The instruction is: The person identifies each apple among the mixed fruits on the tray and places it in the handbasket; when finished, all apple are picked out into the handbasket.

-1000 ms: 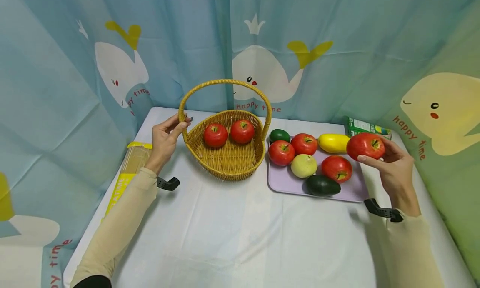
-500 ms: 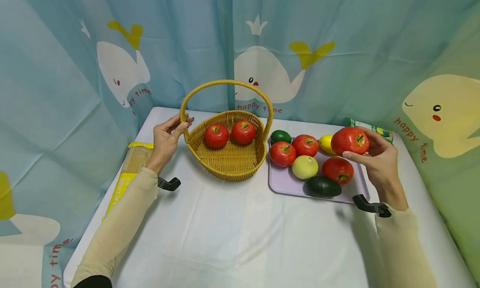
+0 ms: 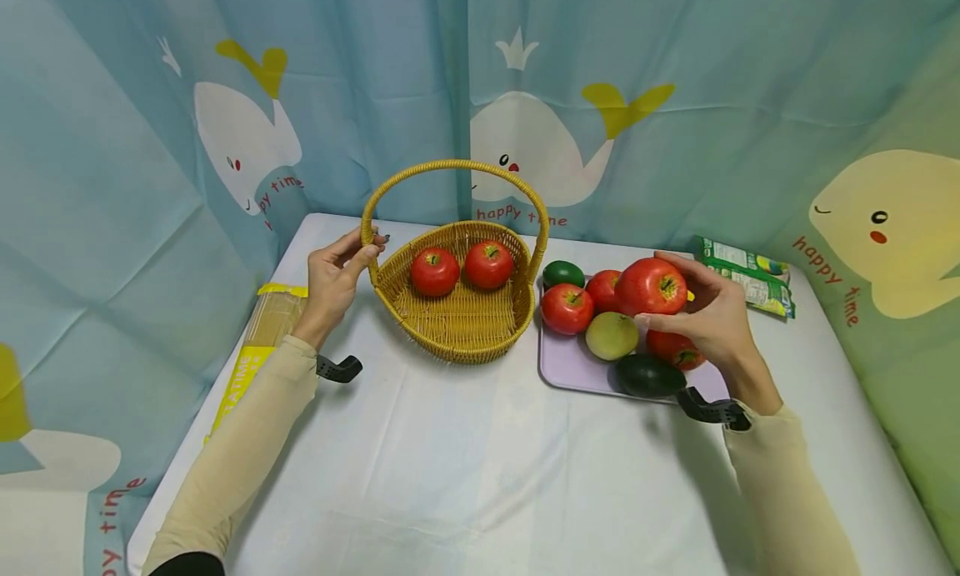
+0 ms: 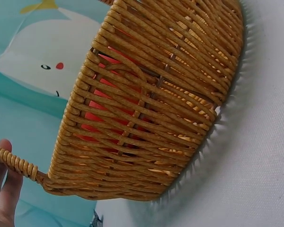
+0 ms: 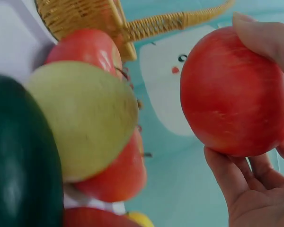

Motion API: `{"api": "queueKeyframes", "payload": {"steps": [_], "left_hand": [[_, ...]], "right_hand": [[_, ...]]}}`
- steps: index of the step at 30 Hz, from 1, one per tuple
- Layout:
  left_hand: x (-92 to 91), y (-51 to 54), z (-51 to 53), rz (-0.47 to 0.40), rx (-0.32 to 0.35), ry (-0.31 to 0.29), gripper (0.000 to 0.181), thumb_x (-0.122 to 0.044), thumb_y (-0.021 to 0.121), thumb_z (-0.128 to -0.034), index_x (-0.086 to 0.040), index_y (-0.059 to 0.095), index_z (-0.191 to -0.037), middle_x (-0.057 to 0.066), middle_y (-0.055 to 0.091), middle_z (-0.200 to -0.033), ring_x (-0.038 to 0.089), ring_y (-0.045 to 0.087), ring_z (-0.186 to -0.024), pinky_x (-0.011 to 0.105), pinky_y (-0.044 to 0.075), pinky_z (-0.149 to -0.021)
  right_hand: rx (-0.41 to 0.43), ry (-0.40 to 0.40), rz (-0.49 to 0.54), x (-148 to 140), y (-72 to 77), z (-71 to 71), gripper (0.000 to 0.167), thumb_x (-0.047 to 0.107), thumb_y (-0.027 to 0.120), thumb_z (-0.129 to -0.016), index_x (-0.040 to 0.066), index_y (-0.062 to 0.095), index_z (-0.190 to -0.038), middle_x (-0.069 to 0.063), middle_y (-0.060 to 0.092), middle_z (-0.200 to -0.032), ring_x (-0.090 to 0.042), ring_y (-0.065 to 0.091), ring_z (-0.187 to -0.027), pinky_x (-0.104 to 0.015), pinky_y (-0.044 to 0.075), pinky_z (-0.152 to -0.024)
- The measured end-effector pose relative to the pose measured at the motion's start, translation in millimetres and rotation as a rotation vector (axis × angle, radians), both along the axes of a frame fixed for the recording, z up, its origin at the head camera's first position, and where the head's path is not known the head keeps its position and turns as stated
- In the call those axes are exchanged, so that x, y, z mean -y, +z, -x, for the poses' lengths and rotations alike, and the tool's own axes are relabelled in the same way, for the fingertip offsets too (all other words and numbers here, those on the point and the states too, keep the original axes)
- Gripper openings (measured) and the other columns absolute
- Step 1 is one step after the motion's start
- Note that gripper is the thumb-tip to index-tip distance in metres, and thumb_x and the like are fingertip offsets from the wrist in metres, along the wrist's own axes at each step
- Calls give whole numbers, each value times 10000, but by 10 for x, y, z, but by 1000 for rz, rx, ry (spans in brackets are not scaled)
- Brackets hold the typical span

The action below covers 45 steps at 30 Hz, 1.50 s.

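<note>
My left hand [image 3: 330, 284] pinches the left foot of the arched handle of a woven basket [image 3: 465, 343]. Two red apples [image 3: 435, 272] lie inside it toward the back; in the left wrist view red shows through the basket's weave [image 4: 180, 94]. Raised over the lilac tray [image 3: 570, 378], my right hand [image 3: 712, 318] grips another red apple [image 3: 645, 286] between thumb and fingers, clear in the right wrist view. On the tray below sit more red apples [image 3: 566, 309], a pale green round fruit [image 3: 612, 337], a dark green avocado-like fruit [image 3: 649, 376] and a smaller green one [image 3: 562, 274].
Green printed packets [image 3: 750, 276] lie at the back right, beyond the tray. A yellow-and-clear package [image 3: 251, 351] lies along the table's left side, under my left forearm. A whale-print curtain [image 3: 390, 84] encloses the back and sides of the white table [image 3: 450, 451].
My right hand has carried its apple leftward, from the tray's right edge to above the tray's middle. The green packets are now more exposed. My left hand stays on the basket handle.
</note>
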State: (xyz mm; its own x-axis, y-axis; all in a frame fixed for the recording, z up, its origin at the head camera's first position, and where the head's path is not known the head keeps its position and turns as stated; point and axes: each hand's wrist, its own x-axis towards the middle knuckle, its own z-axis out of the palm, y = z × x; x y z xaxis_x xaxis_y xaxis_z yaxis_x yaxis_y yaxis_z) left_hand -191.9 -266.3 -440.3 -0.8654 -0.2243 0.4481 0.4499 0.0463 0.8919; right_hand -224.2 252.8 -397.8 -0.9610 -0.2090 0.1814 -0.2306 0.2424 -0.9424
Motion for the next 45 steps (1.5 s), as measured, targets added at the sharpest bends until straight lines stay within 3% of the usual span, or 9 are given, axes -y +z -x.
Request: {"api": "queueKeyframes", "payload": {"steps": [5, 11, 22, 29, 38, 45], "left_hand": [[-3, 7, -12, 6, 2, 5, 304, -8, 706, -1005, 45, 721, -1304, -11, 798, -1090, 111, 759, -1024, 226, 613, -931], [-1, -4, -16, 10, 1, 5, 300, -3, 701, -1007, 51, 720, -1302, 58, 797, -1102, 113, 761, -1029, 235, 613, -945], [2, -21, -20, 0, -6, 2, 345, 16, 690, -1008, 161, 652, -1318, 112, 795, -1117, 94, 764, -1012, 220, 611, -937], [-8, -7, -22, 10, -1, 11, 307, -4, 699, -1009, 67, 710, -1307, 93, 795, -1113, 107, 760, -1021, 226, 613, -936], [-13, -3, -8, 28, 0, 16, 293, -14, 691, -1017, 52, 720, -1301, 309, 732, -1170, 114, 755, -1026, 221, 608, -926], [-18, 4, -7, 12, -9, 9, 290, -5, 693, -1013, 46, 725, -1297, 374, 694, -1186, 140, 763, -1035, 237, 609, -949]], "right_hand": [[-17, 38, -81, 161, 9, -18, 773, -56, 906, -784, 100, 620, -1486, 107, 671, -1371, -82, 649, -1198, -128, 583, -909], [-38, 99, -59, 316, -7, -30, 799, -58, 934, -744, 90, 638, -1471, 66, 683, -1396, -100, 659, -1222, -145, 586, -930], [37, 168, -52, 560, 15, -68, 851, -19, 966, -722, 171, 641, -1485, 56, 695, -1409, -142, 666, -1218, -191, 596, -958], [35, 217, -75, 722, -9, -54, 862, 0, 989, -689, 175, 660, -1466, 57, 708, -1391, -143, 697, -1169, -213, 609, -948], [-36, 285, -128, 921, 20, -65, 837, 66, 1009, -687, 201, 682, -1446, -1, 724, -1387, -138, 697, -1153, -219, 610, -945], [-44, 326, -138, 1087, 49, -86, 833, 105, 1021, -677, 209, 690, -1435, -86, 715, -1393, -124, 719, -1115, -223, 621, -920]]}}
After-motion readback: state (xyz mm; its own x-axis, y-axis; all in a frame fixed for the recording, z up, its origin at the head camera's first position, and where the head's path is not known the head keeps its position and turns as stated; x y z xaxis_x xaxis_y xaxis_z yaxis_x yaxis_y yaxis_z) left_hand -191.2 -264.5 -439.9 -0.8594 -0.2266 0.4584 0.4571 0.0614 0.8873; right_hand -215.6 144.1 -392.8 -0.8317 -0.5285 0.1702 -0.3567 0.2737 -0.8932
